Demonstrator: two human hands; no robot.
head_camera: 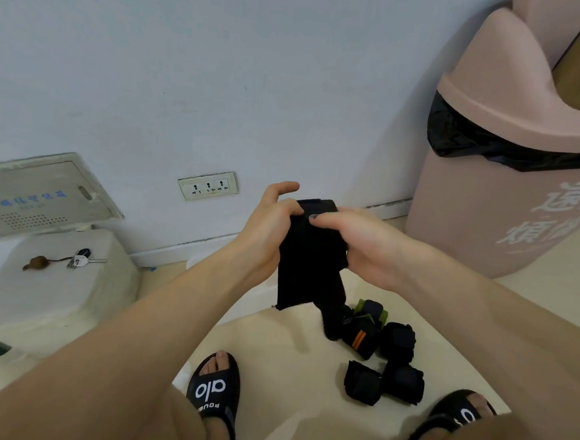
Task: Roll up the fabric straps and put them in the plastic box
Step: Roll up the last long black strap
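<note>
A black fabric strap [308, 255] hangs in the air in front of me, its loose end dangling toward the floor. My left hand [267, 225] grips its upper left edge with curled fingers. My right hand [356, 238] pinches the top right, thumb laid across the fabric. Below, several rolled straps [383, 357] lie in a cluster on the floor, one with orange stripes [359, 339], one with green edges [371, 309]. The translucent plastic box [50, 292] sits upside-looking at the left with its lid on.
A pink swing-top bin [511, 173] with a black liner stands at the right. Keys and a small brown charm [62, 261] lie on the box. A wall socket [208, 186] and a panel [33, 195] are on the wall. My sandalled feet [217, 386] flank the rolls.
</note>
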